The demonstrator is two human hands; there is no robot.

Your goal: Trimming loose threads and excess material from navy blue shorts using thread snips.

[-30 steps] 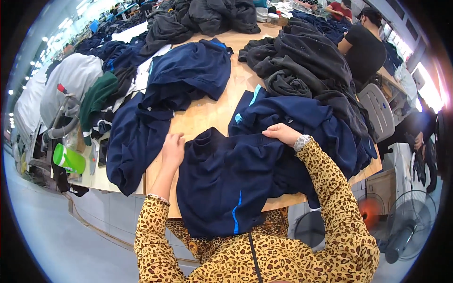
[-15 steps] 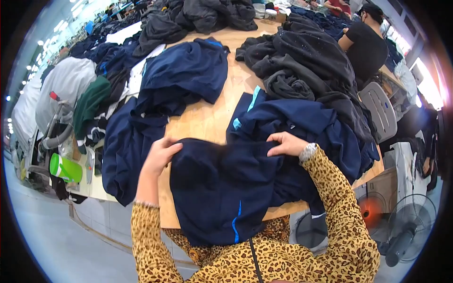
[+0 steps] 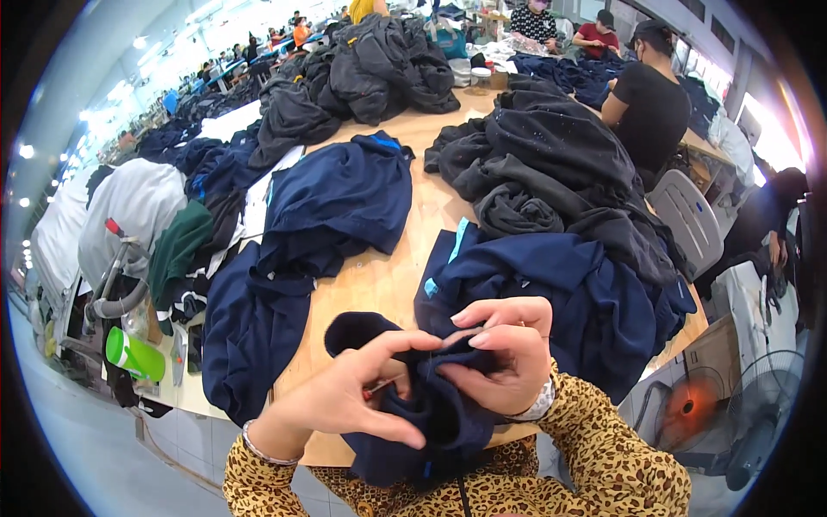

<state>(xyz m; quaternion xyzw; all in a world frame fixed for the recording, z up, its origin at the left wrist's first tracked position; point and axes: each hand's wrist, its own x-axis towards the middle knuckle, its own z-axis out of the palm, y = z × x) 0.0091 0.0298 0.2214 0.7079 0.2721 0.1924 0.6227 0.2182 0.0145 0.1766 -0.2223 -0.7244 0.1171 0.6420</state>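
Note:
A navy garment [image 3: 448, 415] is bunched up close to my body, over the table's near edge. My left hand [image 3: 340, 396] is closed on its left side, index finger and thumb reaching across the folds. Something small with a reddish part shows in the left palm, too little of it to name. My right hand [image 3: 504, 353] pinches the upper edge of the same cloth, its fingertips close to the left index finger. A bit of bright blue trim shows low on the garment.
Navy garments [image 3: 534, 276] with light-blue strips lie right of my hands, beneath a dark grey heap [image 3: 551, 155]. Another navy pile [image 3: 336, 198] sits ahead left. A green jug [image 3: 135, 353] stands at left, a fan [image 3: 762, 414] at right. A co-worker [image 3: 650, 103] works at far right.
The garment was spread out between my two hands; now it is gathered up. Both hands have come together over it, nearer my body. The view has tilted up, showing more of the room.

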